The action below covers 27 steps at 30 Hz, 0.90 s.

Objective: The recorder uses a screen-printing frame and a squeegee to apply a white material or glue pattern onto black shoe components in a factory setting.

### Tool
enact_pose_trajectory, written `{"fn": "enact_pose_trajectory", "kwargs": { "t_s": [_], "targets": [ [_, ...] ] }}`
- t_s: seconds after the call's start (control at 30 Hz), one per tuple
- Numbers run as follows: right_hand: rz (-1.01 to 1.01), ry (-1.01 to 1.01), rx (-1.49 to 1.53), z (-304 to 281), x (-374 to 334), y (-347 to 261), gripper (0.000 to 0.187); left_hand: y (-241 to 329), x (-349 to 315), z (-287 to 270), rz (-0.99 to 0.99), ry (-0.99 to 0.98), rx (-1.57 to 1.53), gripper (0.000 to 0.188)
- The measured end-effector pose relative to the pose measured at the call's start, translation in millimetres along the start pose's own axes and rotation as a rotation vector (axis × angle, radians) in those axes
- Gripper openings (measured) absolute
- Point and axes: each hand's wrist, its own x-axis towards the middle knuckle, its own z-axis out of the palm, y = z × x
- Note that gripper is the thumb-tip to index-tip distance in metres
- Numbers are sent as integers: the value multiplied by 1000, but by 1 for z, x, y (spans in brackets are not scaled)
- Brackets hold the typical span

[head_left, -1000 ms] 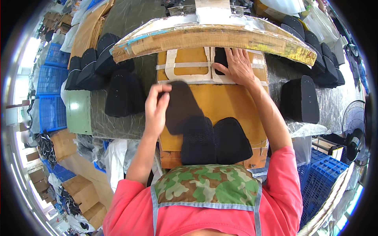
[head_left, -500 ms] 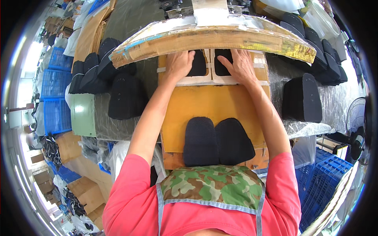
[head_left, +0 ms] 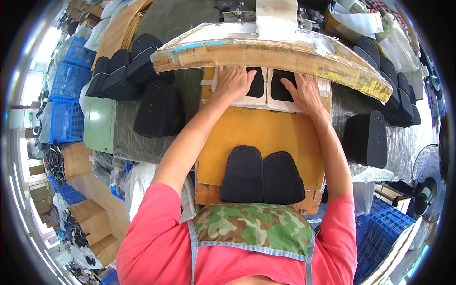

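My left hand (head_left: pixel 233 84) lies flat with its thumb out beside a black fabric piece (head_left: pixel 257 85) on the board's far part. My right hand (head_left: pixel 306 93) rests the same way at a second black fabric piece (head_left: pixel 282 88), its thumb on or just over it. Both pieces sit in pale cut-out borders (head_left: pixel 266 102) on a yellow-brown board (head_left: pixel 266 135). The raised wooden frame (head_left: pixel 270 54) hides some of my fingertips. Nearer to me, two more black rounded fabric pieces (head_left: pixel 242 173) (head_left: pixel 283 178) lie side by side on the board.
Stacks of black pieces stand left (head_left: pixel 159 111) and right (head_left: pixel 365 137) of the board, with more stacks behind. The thick wooden frame overhangs my hands. Blue crates (head_left: pixel 384 232) stand low at the right, near a fan (head_left: pixel 425 190). Cardboard boxes (head_left: pixel 95 221) are at the left.
The whole view has shifted slightly, so the board's far part and the frame appear farther right and lower. My hands stay at the two far pieces, thumbs still out.
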Motion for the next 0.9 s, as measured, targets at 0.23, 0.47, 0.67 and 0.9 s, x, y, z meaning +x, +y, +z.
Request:
{"fn": "enact_pose_trajectory", "kwargs": {
  "t_s": [0.23,0.47,0.67,0.9],
  "targets": [
    [6,45,-39,6,0,7,53,14,8,-5,30,41,-34,56],
    [38,-2,-28,5,0,2,52,16,2,20,156,75,5,61],
    [-17,118,-57,6,0,1,52,-12,5,7,136,44,-67,53],
    [-14,112,-6,2,0,1,53,-9,5,11,86,116,-4,45]
  ]
}}
